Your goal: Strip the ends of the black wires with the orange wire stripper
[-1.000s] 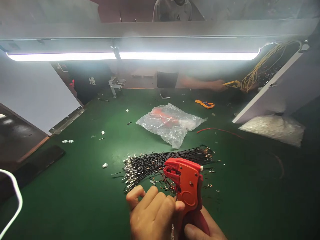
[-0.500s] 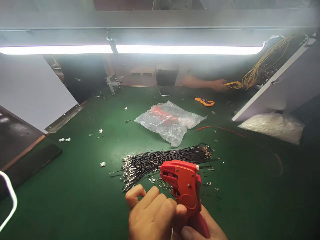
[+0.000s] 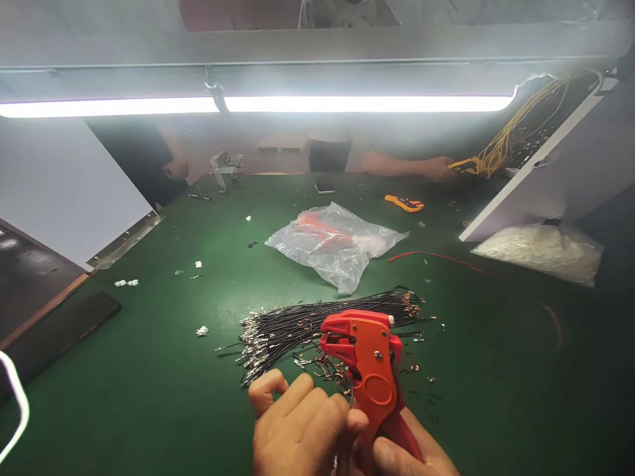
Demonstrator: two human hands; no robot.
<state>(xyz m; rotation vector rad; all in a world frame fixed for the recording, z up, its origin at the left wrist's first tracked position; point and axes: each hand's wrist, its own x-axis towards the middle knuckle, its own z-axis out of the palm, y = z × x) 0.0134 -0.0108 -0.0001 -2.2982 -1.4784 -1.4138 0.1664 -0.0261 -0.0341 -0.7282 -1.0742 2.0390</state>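
My right hand (image 3: 414,443) is wrapped round the handle of a red and orange wire stripper (image 3: 374,360), which stands upright with its jaws facing left. My left hand (image 3: 302,423) is a closed fist just left of the tool, its thumb side close to the stripper's lower body. What those fingers pinch is hidden. Behind the stripper lies a bundle of black wires (image 3: 297,324), with silvery terminals at the left ends and bare copper at the right. Small wire scraps (image 3: 330,370) are scattered between the bundle and my hands.
A clear plastic bag (image 3: 337,248) with something red inside lies beyond the wires. Farther back are an orange tool (image 3: 404,203) and a phone (image 3: 325,185). A red wire (image 3: 436,254) and a filled bag (image 3: 540,251) lie right. Across the table, another person's hand (image 3: 436,168) holds a yellow tool.
The wire stripper has shifted slightly right, and its orange body has moved relative to the red parts. My left hand stays nearly still. Another person's hand has appeared at the back left.
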